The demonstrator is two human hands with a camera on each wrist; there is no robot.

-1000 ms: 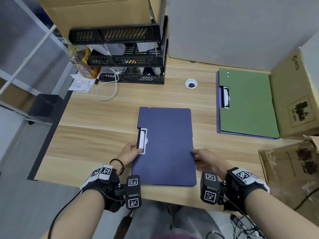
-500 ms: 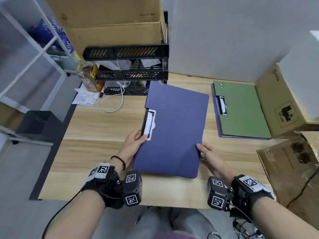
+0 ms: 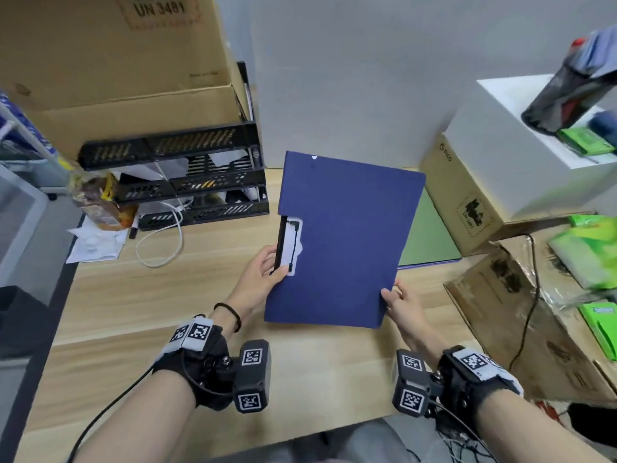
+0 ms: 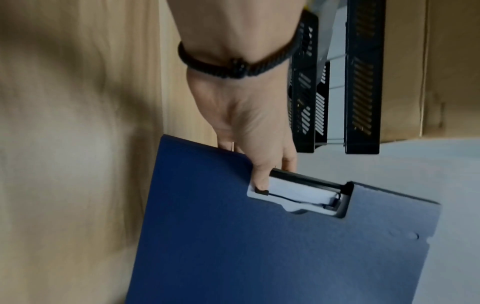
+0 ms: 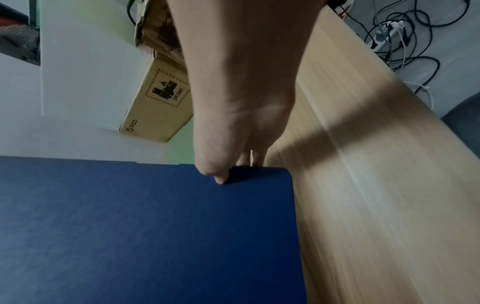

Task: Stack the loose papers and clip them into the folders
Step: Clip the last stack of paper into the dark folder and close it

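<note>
Two hands hold a closed blue folder point(image 3: 344, 242) tilted up off the wooden surface point(image 3: 160, 295), its far edge raised toward 12 o'clock. At the folder's 9 o'clock edge the left hand point(image 3: 260, 279) is clamped on it beside the black clip point(image 3: 283, 243), thumb on the white paper showing in the cutout. At the 5 o'clock corner the right hand point(image 3: 402, 304) pinches the cover, thumb on top. A green folder point(image 3: 429, 235) lies flat at 3 o'clock, partly hidden, next to a cardboard box point(image 3: 464, 198).
</note>
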